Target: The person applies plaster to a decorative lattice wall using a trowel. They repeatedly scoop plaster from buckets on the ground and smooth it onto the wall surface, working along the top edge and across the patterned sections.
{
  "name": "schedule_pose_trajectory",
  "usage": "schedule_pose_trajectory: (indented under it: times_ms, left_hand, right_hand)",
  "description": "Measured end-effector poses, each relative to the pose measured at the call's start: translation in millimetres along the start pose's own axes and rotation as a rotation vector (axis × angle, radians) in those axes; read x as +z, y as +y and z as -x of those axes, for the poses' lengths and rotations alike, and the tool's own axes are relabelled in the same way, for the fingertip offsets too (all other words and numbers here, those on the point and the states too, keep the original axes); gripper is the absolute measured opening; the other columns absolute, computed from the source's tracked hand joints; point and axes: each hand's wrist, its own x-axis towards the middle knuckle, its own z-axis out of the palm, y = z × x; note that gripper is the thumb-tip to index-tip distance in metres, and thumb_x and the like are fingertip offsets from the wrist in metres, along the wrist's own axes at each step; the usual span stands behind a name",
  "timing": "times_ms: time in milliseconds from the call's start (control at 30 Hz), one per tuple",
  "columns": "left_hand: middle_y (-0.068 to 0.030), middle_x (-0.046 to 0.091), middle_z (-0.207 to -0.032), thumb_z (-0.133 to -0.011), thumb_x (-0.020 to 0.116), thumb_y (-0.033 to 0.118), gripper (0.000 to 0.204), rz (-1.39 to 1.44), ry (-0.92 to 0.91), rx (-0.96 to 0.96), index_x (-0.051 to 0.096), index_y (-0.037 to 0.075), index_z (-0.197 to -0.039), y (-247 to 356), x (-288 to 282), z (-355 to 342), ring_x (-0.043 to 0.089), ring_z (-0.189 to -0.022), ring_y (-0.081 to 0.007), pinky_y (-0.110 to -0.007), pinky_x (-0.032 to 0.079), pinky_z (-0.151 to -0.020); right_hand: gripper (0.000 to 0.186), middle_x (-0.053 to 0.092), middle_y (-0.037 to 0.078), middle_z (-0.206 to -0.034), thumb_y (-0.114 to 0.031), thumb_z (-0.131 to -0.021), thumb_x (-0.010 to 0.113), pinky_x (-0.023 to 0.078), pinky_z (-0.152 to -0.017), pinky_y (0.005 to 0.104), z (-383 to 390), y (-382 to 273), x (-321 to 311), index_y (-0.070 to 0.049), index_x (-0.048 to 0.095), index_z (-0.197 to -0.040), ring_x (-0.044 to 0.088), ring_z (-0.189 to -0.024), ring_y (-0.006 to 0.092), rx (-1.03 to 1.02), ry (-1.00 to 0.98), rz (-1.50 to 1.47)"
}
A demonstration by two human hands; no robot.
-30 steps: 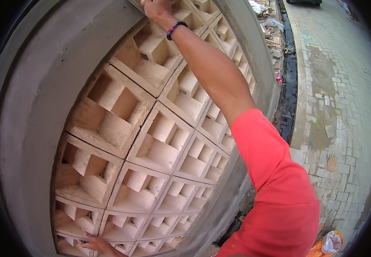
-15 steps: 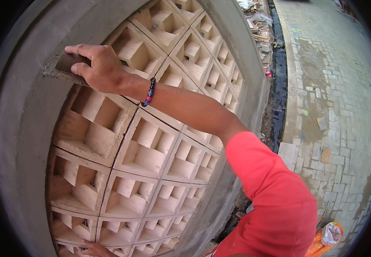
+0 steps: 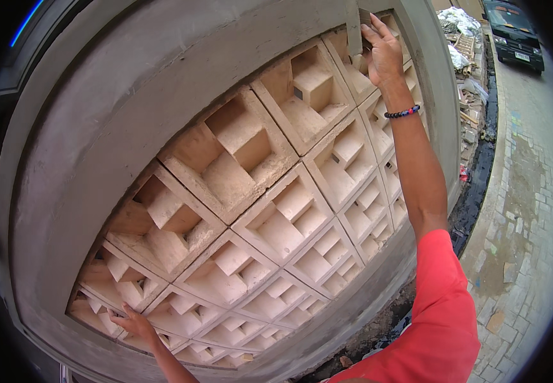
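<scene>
My right hand is raised to the top edge of a wall panel and closed on a flat float, a narrow grey, mortar-coloured board seen nearly edge-on. Part of the float is hidden by my fingers. It meets the border where the grey plaster frame joins the pale ventilation blocks. These square blocks have stepped hollows and fill the panel in rows. Low on the left, my left hand rests with stretched fingers against the blocks and holds nothing.
Beyond the wall on the right runs a dark, wet drainage channel, beside a paved road. A dark vehicle stands at the far end. Rubble and white sacks lie along the channel.
My right hand has swept the float from the upper left of the frame to the far upper right. My view has turned, bringing the vehicle in. The left hand still touches the blocks.
</scene>
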Motion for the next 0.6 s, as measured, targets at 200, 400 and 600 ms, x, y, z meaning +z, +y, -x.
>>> schedule_pose_trajectory:
  times_ms: [200, 400, 600]
  left_hand:
    - [-0.026, 0.039, -0.143, -0.097, 0.054, 0.015, 0.052, 0.103, -0.037, -0.053, 0.032, -0.006, -0.139, 8, -13, 2, 0.039, -0.133, -0.0355, -0.041, 0.029, -0.11]
    - [-0.0254, 0.039, -0.144, -0.096, 0.055, 0.016, 0.053, 0.045, -0.063, -0.026, 0.033, -0.006, -0.139, 20, -9, 4, 0.038, -0.134, -0.0352, -0.04, 0.03, -0.11]
    - [-0.0256, 0.038, -0.145, -0.096, 0.055, 0.016, 0.054, 0.039, -0.024, -0.033, 0.033, -0.007, -0.139, 6, -7, 1, 0.036, -0.136, -0.0352, -0.04, 0.029, -0.111]
  right_hand:
    - [0.046, 0.057, 0.021, -0.132, -0.003, -0.086, 0.058, 0.041, -0.105, 0.0375, -38, 28, 40, 0.007, 0.052, -0.13, 0.054, -0.123, 0.0304, -0.354, -0.07, 0.488]
    - [0.045, 0.057, 0.023, -0.131, -0.005, -0.087, 0.058, 0.039, -0.107, 0.0368, -53, 54, 36, 0.007, 0.053, -0.13, 0.053, -0.124, 0.0314, -0.476, -0.014, 0.746]
    - [0.039, 0.068, 0.018, -0.095, -0.007, -0.081, 0.065, 0.049, -0.085, 0.0401, 94, 54, 131, -0.002, 0.063, -0.119, 0.063, -0.09, 0.0335, -0.646, -0.233, 0.597]
